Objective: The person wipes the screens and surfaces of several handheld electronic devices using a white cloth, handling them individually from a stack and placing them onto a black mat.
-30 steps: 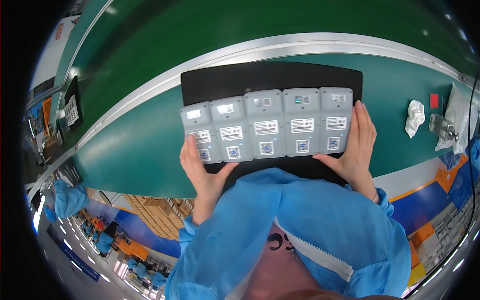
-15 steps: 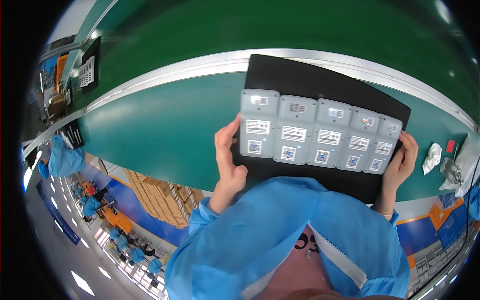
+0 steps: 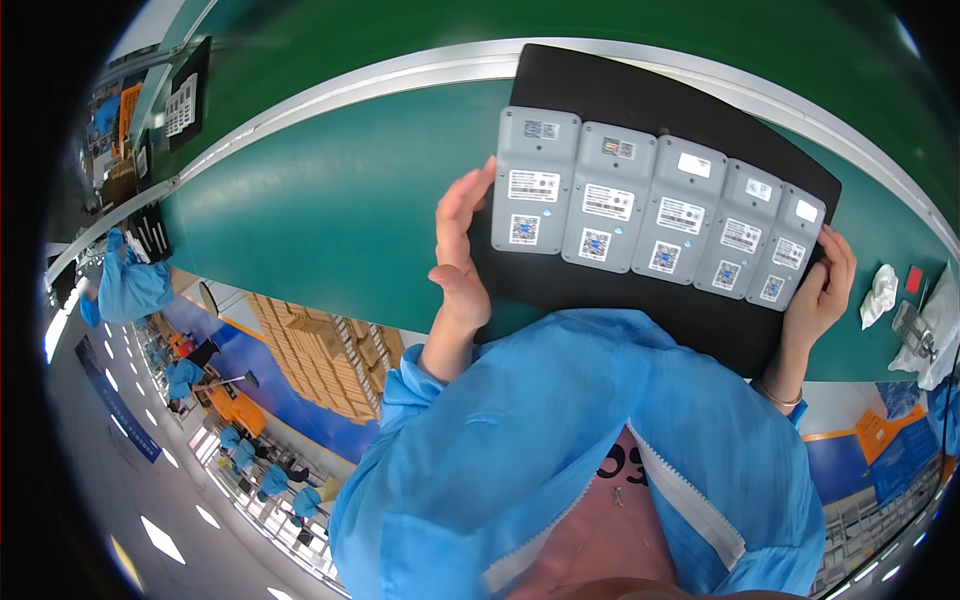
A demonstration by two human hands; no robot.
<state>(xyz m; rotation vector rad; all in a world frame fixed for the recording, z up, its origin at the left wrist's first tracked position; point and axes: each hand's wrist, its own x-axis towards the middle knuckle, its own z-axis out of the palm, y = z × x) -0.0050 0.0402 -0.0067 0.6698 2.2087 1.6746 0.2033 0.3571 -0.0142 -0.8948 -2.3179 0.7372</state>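
Note:
Several grey plastic devices (image 3: 605, 200) stand side by side in a tight row, backs facing up, each carrying white printed labels and a square code. Beneath them is a large black board (image 3: 600, 85). My left hand (image 3: 463, 250) presses its fingers against the left end of the row, thumb apart from the devices. At the opposite end, my right hand (image 3: 825, 285) has bent fingers against the last device. Between them, both hands hold the row. Some fingertips are hidden at the device edges.
The green tabletop (image 3: 330, 200) meets a pale metal rail (image 3: 420, 75) at its far side. On the right lie crumpled white tissue (image 3: 880, 297), a red piece (image 3: 914, 279) and a clear plastic bag (image 3: 935, 330). Stacked cartons (image 3: 320, 350) stand beyond the table's near edge.
Devices, black board and both hands sit higher in the picture, as the view has shifted. The glare on the upper labels has moved, so the devices' tilt differs slightly. Both hands stay at the row's ends.

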